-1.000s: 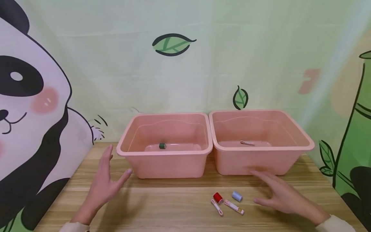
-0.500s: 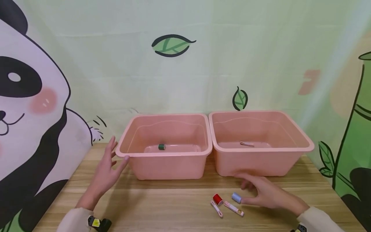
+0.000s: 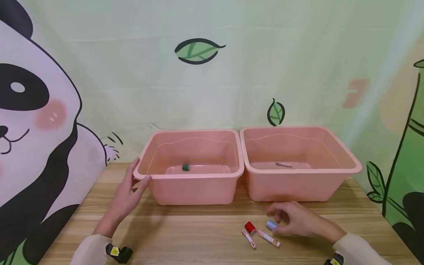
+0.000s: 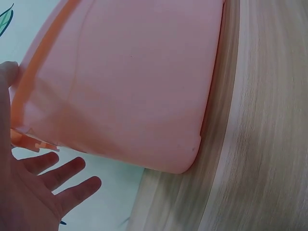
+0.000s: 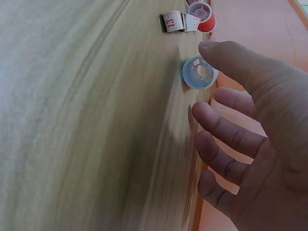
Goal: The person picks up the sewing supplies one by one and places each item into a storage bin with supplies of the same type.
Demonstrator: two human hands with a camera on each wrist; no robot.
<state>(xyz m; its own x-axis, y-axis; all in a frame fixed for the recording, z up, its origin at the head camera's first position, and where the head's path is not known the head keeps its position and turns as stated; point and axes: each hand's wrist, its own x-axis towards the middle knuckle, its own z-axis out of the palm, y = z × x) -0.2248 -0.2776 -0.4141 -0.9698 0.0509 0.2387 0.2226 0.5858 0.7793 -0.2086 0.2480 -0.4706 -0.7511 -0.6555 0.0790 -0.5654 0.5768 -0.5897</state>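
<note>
My left hand (image 3: 127, 193) is at the front left corner of the left pink bin (image 3: 192, 189). Its thumb touches the front rim; the other fingers stretch along the side, spread and straight in the left wrist view. Over the table, my right hand (image 3: 296, 219) has its thumb and forefinger on either side of a light blue thread spool (image 3: 271, 225). In the right wrist view a gap shows between the forefinger and this spool (image 5: 198, 73). Just left lie a red thread spool (image 3: 250, 228), a folded tape measure (image 3: 268, 238) and a slim pinkish folded strip (image 3: 248, 239).
A right pink bin (image 3: 298, 186) stands beside the left one, holding a small pinkish folded strip (image 3: 283, 164). Inside the left bin lies a dark green thread spool (image 3: 186, 167). A printed cloth (image 3: 205, 92) hangs behind the wooden table (image 3: 185, 235).
My left hand has come up to the left bin's corner. My right hand has moved left to the blue spool, its fingers curling in around it. The small things lie as before.
</note>
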